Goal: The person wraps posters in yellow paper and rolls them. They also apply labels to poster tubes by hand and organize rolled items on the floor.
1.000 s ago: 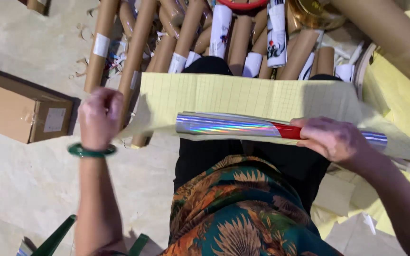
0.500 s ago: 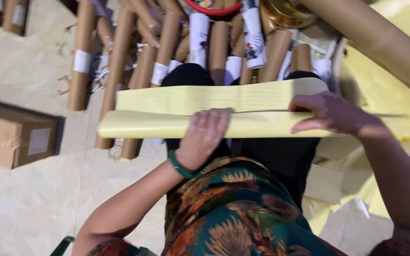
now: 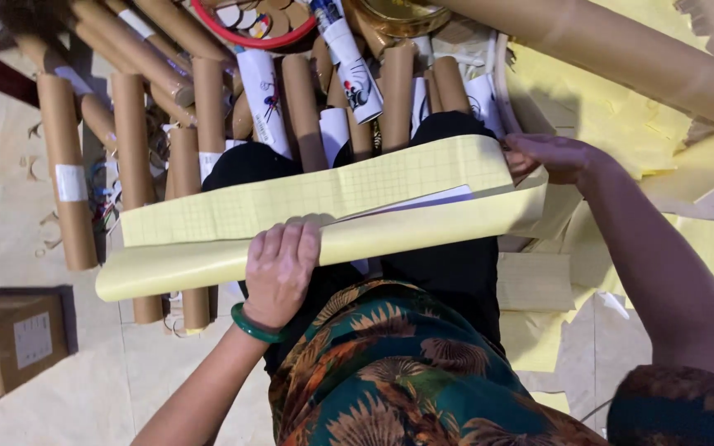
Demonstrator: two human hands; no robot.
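Lying crosswise on the lap, the yellow roll (image 3: 324, 239) is pressed by the flat left hand (image 3: 283, 268), its far end pinched by the right hand (image 3: 551, 157).

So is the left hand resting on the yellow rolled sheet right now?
Yes, the left hand lies palm down on the yellow rolled sheet across the lap, while the right hand grips its far end.

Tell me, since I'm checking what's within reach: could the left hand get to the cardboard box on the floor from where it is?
Probably yes. The left hand rests on the yellow paper roll, and the cardboard box sits on the floor to its left with only bare floor between. The hand would have to let go first.
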